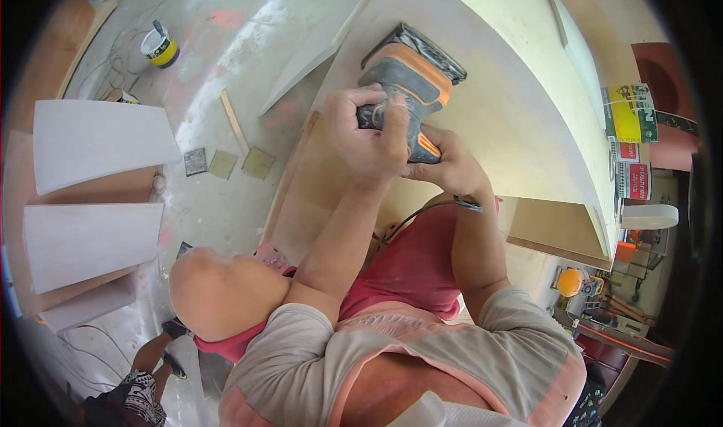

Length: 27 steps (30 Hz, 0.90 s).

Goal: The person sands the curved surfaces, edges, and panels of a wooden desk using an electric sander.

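Note:
An orange and dark grey electric sander [410, 77] lies with its flat pad against a pale, whitish panel [482, 126]. My left hand [369, 133] is closed over the middle of its body, the thumb laid along the top. Round the rear end of the sander my right hand [452, 169] is wrapped, with a dark band on that wrist. A dark cord [403, 225] runs below the hands, across my red shorts. Part of the sander's grip is hidden under my fingers.
White boards [98, 144] rest at the left. Sanding squares [257, 163], a wooden stick [235, 124] and a paint can [160, 47] are on the floor. At the right are cartons [631, 114]. Another person's legs [154, 355] show lower left.

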Each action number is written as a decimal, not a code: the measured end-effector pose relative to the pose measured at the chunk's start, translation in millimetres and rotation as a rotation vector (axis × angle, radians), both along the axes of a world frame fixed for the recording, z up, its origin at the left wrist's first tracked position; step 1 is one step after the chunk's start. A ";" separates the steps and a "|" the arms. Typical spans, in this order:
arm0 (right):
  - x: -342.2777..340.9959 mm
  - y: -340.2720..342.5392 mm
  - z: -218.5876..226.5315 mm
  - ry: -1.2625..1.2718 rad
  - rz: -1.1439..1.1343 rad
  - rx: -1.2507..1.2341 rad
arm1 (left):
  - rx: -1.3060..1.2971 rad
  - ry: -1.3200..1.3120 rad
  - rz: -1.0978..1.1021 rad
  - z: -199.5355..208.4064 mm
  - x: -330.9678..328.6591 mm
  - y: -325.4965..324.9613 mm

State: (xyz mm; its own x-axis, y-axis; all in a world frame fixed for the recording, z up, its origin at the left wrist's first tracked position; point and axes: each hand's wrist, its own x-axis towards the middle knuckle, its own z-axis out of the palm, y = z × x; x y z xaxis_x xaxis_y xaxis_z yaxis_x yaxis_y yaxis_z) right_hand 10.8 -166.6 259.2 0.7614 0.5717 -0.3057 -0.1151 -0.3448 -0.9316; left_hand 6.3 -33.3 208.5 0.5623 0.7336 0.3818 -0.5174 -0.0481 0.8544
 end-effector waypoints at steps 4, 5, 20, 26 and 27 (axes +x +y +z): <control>7.1 14.1 -4.4 -0.090 0.019 -0.077 | 0.015 0.004 -0.026 0.7 5.3 16.5; 10.2 17.6 -7.4 -0.108 0.042 -0.085 | -0.024 0.016 0.009 1.9 8.7 19.4; -16.4 -40.8 33.8 -0.197 0.113 -0.363 | 0.213 -0.061 -0.016 22.8 -9.3 -32.4; -16.2 -13.0 18.6 -0.225 0.036 -0.216 | 0.031 0.019 -0.091 22.6 -3.8 -10.5; -13.6 -6.7 16.3 -0.278 0.023 -0.189 | 0.027 0.034 -0.077 23.2 -2.4 -3.6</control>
